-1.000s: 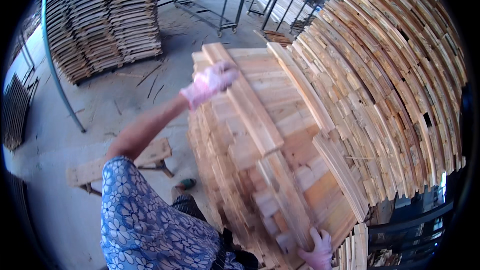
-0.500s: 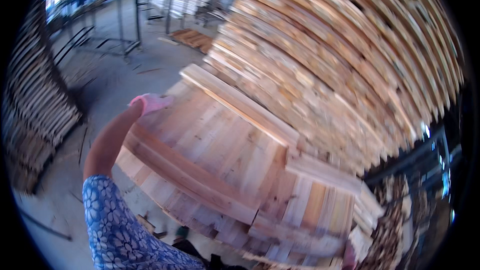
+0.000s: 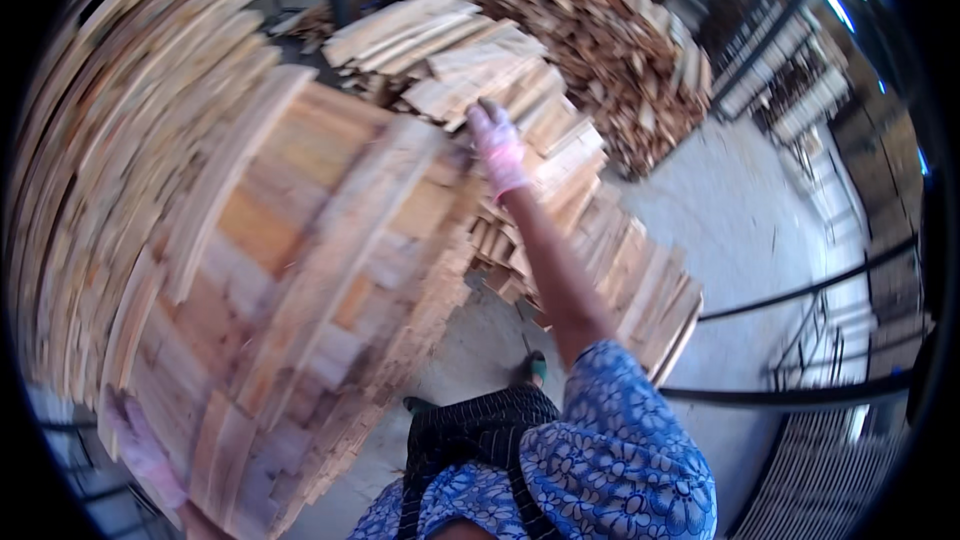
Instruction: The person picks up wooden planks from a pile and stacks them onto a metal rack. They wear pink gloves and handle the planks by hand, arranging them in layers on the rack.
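I carry a big bundle of short wooden boards [image 3: 300, 270], which is blurred and fills the left half of the head view. My right hand [image 3: 497, 145], in a pink glove, reaches out to the bundle's far upper corner and presses against it. My left hand [image 3: 140, 450], also in a pink glove, grips the bundle's near lower end by the frame's rim. A blue flowered sleeve covers my right upper arm. My dark apron and my feet show below the bundle.
A tall stack of boards [image 3: 90, 120] rises at the far left. A lower heap of stacked boards [image 3: 560, 190] lies ahead on the concrete floor [image 3: 740, 220]. Another pile [image 3: 620, 60] lies behind it. Black metal rails [image 3: 800, 290] and racks stand at the right.
The view has swung to the right, so the tall stack is now at the left. The bundle has shifted to the left side of the frame, and my right arm now reaches to its far end.
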Action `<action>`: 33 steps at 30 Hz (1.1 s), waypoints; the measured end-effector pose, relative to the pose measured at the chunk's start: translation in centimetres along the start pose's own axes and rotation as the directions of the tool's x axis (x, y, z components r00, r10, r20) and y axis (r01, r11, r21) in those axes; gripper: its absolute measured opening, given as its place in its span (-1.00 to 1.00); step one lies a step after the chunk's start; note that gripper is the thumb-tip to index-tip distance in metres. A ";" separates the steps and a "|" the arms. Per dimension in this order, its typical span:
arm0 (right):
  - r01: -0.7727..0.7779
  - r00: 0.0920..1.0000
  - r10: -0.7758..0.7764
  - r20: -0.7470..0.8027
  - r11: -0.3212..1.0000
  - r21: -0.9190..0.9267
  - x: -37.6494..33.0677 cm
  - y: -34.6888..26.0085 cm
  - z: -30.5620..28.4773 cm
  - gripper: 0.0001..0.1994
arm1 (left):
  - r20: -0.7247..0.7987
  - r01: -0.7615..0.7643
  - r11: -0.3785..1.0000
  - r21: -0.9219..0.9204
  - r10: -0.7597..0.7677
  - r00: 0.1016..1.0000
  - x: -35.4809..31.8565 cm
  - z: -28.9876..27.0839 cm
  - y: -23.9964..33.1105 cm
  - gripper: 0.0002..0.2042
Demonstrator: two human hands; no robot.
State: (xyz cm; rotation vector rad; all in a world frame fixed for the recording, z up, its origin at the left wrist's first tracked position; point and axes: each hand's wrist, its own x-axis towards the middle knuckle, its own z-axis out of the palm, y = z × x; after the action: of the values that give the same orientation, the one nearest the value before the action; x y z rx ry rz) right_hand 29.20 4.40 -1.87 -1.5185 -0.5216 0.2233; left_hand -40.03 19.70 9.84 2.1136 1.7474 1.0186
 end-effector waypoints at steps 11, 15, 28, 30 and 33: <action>-0.849 0.436 0.851 -0.293 0.281 -0.448 -35.7 36.1 -33.8 -0.53 | 0.997 -0.091 0.994 -0.065 0.061 -0.045 -37.0 46.9 27.4 -0.40; -0.892 0.367 0.859 -0.357 0.216 -0.396 -39.6 43.2 -42.1 -0.53 | 0.922 0.487 0.795 0.361 -0.225 -0.316 -44.3 58.9 24.3 -0.35; -0.981 0.179 0.552 -0.814 0.042 -0.188 -17.2 48.8 -31.1 0.02 | 0.932 0.937 0.164 0.307 -0.253 -0.261 -52.6 87.6 24.9 -0.02; -0.986 0.168 0.678 -0.716 0.123 -0.115 -16.1 46.4 -31.3 0.06 | 0.938 0.964 0.038 0.262 -0.245 -0.246 -54.2 88.6 22.1 -0.10; -0.924 0.211 0.778 -0.592 0.356 0.138 -16.5 47.6 -33.7 -0.01 | 0.944 0.983 0.035 0.178 -0.288 -0.160 -56.7 89.3 21.9 -0.23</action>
State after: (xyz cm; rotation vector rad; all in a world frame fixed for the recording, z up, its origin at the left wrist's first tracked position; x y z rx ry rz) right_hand 38.72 -30.22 -50.70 -1.8850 0.9564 0.5631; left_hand 29.68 -15.93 -64.49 0.3436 1.2118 -0.0141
